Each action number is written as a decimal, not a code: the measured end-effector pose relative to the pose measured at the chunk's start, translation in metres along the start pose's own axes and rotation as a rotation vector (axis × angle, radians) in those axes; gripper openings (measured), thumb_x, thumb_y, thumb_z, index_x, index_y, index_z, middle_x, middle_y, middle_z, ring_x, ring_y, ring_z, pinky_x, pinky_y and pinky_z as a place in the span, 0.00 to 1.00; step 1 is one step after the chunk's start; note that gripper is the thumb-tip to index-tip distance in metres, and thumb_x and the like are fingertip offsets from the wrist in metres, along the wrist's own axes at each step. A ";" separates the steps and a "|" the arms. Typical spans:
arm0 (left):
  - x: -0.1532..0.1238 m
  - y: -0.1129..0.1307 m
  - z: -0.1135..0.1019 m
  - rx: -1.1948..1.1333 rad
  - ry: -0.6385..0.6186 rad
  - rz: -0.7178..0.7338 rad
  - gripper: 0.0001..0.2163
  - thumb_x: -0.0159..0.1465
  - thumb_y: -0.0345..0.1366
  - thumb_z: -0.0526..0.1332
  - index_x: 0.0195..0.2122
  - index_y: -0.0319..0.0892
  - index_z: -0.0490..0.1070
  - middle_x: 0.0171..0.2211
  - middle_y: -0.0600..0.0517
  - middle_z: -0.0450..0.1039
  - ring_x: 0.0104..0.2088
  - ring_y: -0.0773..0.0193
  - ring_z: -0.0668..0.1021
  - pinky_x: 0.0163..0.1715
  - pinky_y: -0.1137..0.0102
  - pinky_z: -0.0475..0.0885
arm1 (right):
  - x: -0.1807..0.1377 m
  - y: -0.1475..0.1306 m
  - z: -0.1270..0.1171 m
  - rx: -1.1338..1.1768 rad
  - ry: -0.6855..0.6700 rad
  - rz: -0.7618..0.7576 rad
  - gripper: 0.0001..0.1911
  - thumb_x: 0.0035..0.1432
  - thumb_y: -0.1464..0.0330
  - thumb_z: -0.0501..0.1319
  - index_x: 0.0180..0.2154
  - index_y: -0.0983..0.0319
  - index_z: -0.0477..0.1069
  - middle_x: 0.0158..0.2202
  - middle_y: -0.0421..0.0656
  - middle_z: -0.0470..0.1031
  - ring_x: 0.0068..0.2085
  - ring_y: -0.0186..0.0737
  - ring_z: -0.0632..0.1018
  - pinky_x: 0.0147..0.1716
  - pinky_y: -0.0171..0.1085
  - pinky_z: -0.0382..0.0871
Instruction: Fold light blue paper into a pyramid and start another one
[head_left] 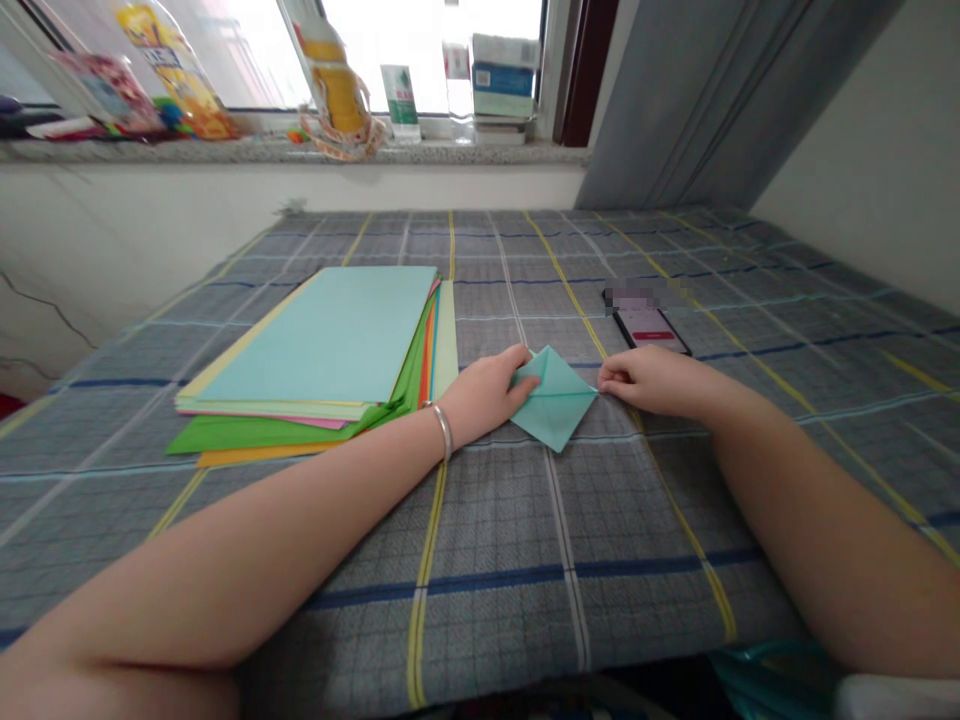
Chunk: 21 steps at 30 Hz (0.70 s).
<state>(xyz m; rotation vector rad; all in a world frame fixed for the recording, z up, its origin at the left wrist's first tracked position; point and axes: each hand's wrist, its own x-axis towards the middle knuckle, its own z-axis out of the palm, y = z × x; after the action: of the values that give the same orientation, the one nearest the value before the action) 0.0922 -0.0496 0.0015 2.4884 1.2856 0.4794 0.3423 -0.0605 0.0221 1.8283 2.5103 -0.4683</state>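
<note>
Our left hand (487, 395) grips the left side of the paper (559, 415), and our right hand (649, 380) pinches its right tip. The paper lies on the cloth (495, 530) between our hands. To its left we see a pile (322, 335) of sheets. A phone (646, 322) lies just past our right hand. Farther off, a yellow bottle (341, 95) stands on the sill (255, 152).
</note>
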 end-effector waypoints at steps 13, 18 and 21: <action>0.000 -0.014 -0.012 0.029 -0.114 0.192 0.08 0.65 0.39 0.58 0.35 0.40 0.73 0.32 0.51 0.73 0.34 0.63 0.74 0.36 0.70 0.66 | 0.018 -0.042 0.030 0.265 0.224 -0.237 0.11 0.60 0.60 0.57 0.36 0.59 0.75 0.39 0.45 0.79 0.41 0.44 0.76 0.40 0.39 0.65; 0.000 -0.020 -0.031 0.168 -0.226 0.143 0.07 0.59 0.38 0.63 0.27 0.41 0.74 0.29 0.52 0.73 0.31 0.64 0.74 0.33 0.71 0.65 | 0.028 -0.035 0.033 0.371 0.156 -0.207 0.14 0.60 0.59 0.57 0.32 0.60 0.75 0.38 0.45 0.79 0.40 0.44 0.77 0.38 0.39 0.66; -0.001 -0.020 -0.039 0.203 -0.272 0.016 0.07 0.58 0.39 0.63 0.25 0.43 0.74 0.23 0.55 0.72 0.24 0.67 0.71 0.25 0.72 0.60 | 0.031 -0.038 0.032 0.429 0.111 -0.132 0.15 0.60 0.58 0.56 0.33 0.60 0.74 0.35 0.44 0.79 0.37 0.44 0.77 0.35 0.38 0.66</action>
<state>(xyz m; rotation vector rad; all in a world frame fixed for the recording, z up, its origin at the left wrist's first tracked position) 0.0602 -0.0349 0.0281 2.6152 1.2593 0.0098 0.2913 -0.0502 -0.0044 1.8576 2.7880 -1.0059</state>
